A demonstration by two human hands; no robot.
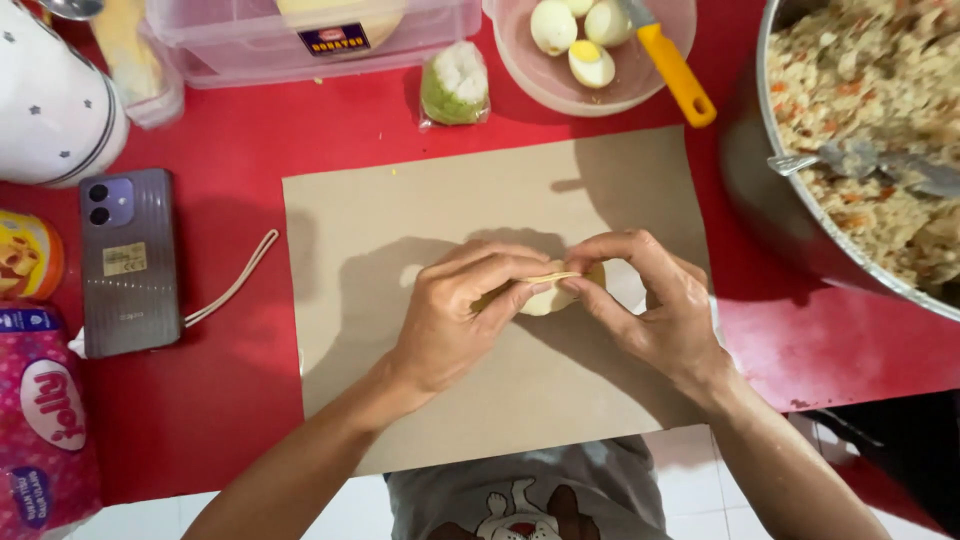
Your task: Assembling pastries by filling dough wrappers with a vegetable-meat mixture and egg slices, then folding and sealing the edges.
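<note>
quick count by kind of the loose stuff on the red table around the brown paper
boiled eggs in the pink bowl: 4
phone: 1
yellow-handled knife: 1
dough piece pinched by both hands, left hand and right hand: 1
total: 7

A pink plastic packet point(40, 425) lies at the red tabletop's point(230, 400) left edge. Above it sits a yellow-orange round tub point(28, 255). A clear lidded box point(310, 35) at the top carries a dark rectangular label point(333, 40). A small clear bag point(455, 85) holds green-and-white filling. The grey phone point(128, 262) lies back up, with a pale sticker point(124, 259).
</note>
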